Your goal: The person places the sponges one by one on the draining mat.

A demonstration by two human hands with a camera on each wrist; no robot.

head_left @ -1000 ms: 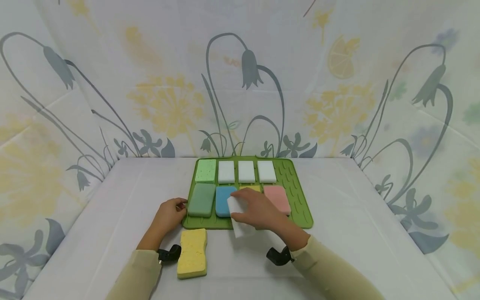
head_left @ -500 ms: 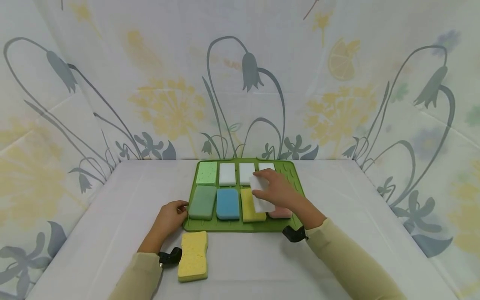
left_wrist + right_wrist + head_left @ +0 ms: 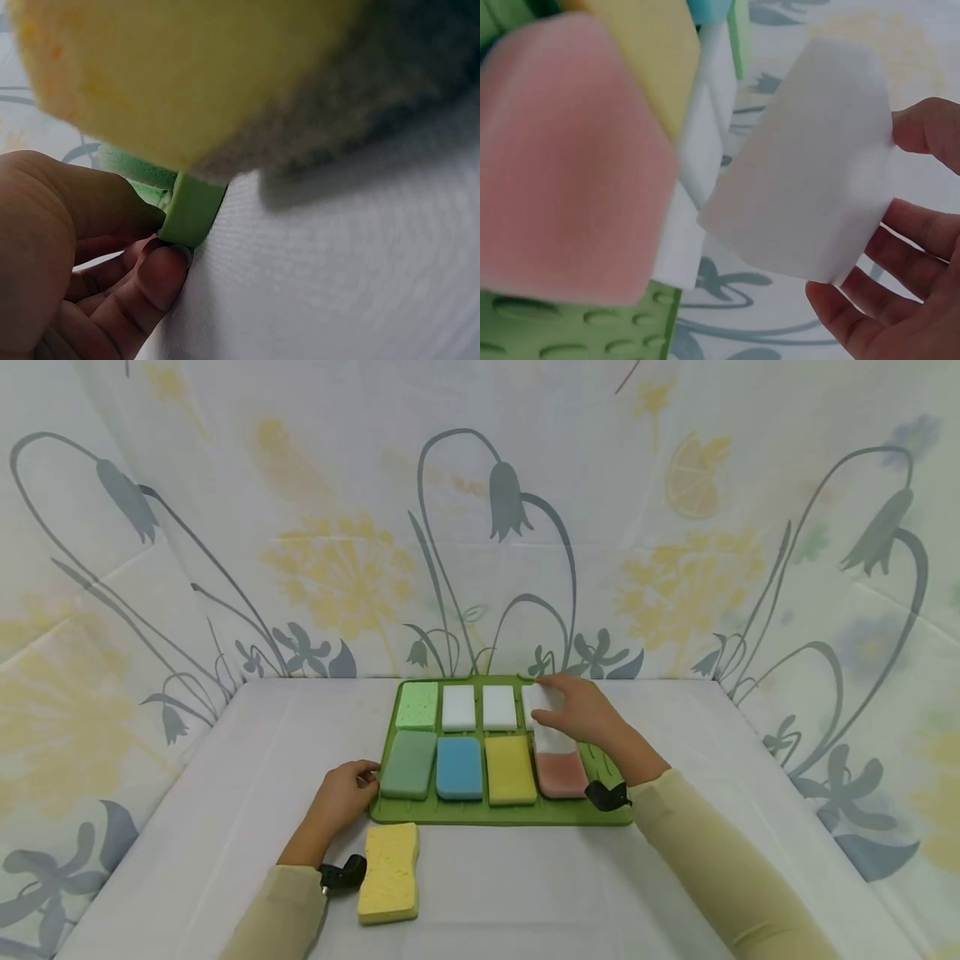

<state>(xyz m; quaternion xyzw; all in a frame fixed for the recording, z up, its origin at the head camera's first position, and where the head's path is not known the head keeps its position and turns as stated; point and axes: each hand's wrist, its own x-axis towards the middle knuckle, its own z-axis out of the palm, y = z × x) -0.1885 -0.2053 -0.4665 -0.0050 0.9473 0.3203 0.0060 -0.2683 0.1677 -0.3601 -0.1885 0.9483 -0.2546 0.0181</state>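
Note:
My right hand (image 3: 581, 714) holds a white block sponge (image 3: 810, 165) by its edge, thumb on one side and fingers on the other. In the head view this sponge overlaps the pink sponge (image 3: 562, 777) and the rightmost white sponge of the back row, partly hiding both. At the left front corner of the green ridged mat (image 3: 480, 817), my left hand (image 3: 347, 793) pinches the mat's rim (image 3: 191, 210) between thumb and fingers. A wavy-sided yellow sponge (image 3: 388, 872) with a dark scouring layer lies on the table just in front of the mat.
The mat's front row also has a dark green sponge (image 3: 408, 767), a blue sponge (image 3: 459, 770) and a yellow sponge (image 3: 512, 772). Behind them lie a light green sponge (image 3: 417, 706) and white sponges (image 3: 499, 708). A flower-printed cloth (image 3: 480, 527) hangs behind the table.
The right hand has carried the white sponge rightward and away, from over the blue and yellow sponges to over the pink one. The left hand has stayed at the mat's corner.

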